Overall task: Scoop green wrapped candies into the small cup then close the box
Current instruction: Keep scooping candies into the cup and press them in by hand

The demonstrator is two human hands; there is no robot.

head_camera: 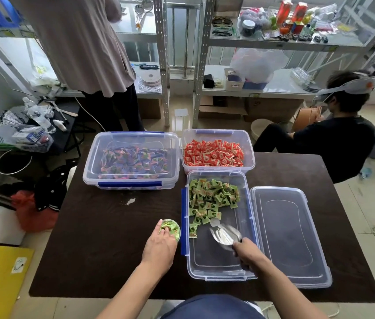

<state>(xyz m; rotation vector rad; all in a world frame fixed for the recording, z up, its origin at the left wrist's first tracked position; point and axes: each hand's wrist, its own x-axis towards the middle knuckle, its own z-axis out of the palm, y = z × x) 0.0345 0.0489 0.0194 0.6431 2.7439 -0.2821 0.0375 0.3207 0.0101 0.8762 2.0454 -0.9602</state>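
Green wrapped candies [213, 196]: touching those in small cup [178, 233] with left hand [160, 245], fingers nearly straight across its top. Gripping handle of metal scoop [224, 233] in right hand [247, 252], bowl blurred, over bare near half of open box [216, 271]. Working with hands apart. Noting main heap in box's far half, cup standing on desk [103, 238] just left of box, lid [290, 238] lying flat just right. Logging red candies [214, 155] and multicoloured candies [133, 162] in two boxes behind.

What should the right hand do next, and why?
Probably slide the scoop forward into the green candies: the right hand holds it low in the open box, it looks empty, and the pile lies just beyond its tip. The left hand rests on the cup.
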